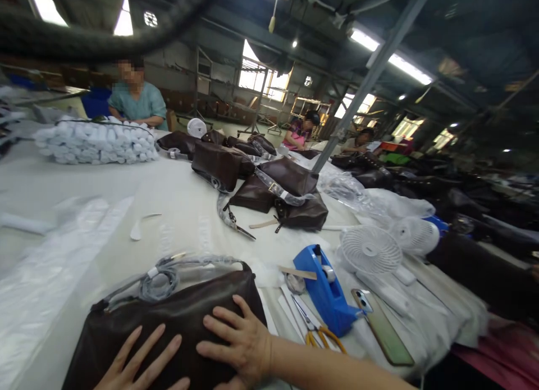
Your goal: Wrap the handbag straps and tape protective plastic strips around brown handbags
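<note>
A dark brown leather handbag (185,303) lies on the table in front of me. Its strap (158,283) is wrapped in clear plastic and coiled along the top edge. My left hand (141,364) rests on the lower part of the bag, fingers spread, partly cut off by the frame's bottom edge. Flat on the bag's right side is my right hand (238,342), its fingers also apart. Neither hand grips anything. Just right of the bag are scissors (320,331) with orange handles and a blue tape dispenser (326,291).
A phone (385,328) and white fans (370,249) sit at the right. More brown handbags (278,187) are piled farther back. Bundled white rolls (96,143) stand at the far left, near a seated person (138,100). A metal pole (366,92) slants upward behind the bags.
</note>
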`<action>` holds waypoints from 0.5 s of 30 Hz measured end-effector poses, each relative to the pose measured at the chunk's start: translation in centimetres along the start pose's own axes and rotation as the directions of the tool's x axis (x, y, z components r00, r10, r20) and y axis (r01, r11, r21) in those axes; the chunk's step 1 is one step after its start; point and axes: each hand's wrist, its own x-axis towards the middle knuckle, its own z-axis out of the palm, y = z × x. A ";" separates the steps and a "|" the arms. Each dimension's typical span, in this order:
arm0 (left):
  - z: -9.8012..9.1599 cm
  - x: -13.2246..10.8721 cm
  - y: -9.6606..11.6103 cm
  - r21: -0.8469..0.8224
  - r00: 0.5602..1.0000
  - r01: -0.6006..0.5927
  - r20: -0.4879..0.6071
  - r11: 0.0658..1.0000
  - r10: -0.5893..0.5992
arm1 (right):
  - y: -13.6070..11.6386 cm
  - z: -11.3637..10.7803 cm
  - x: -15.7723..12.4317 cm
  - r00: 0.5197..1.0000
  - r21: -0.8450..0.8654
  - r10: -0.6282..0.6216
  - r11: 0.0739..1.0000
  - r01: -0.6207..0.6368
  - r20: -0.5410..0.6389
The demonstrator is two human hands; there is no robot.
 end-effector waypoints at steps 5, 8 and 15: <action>-1.7 0.8 0.9 -0.072 0.989 0.108 0.105 0.992 -0.100 | -0.8 0.4 0.3 1.000 -0.055 0.020 0.998 -0.021 -0.007; -2.2 1.7 2.1 -0.161 0.973 0.198 0.154 0.967 -0.173 | -2.2 0.1 0.9 0.998 -0.101 0.050 0.994 -0.045 0.048; -2.5 2.4 3.3 -0.312 0.907 0.407 0.245 0.858 -0.341 | -4.0 -4.5 -9.2 0.829 0.023 0.484 0.867 -0.498 -0.279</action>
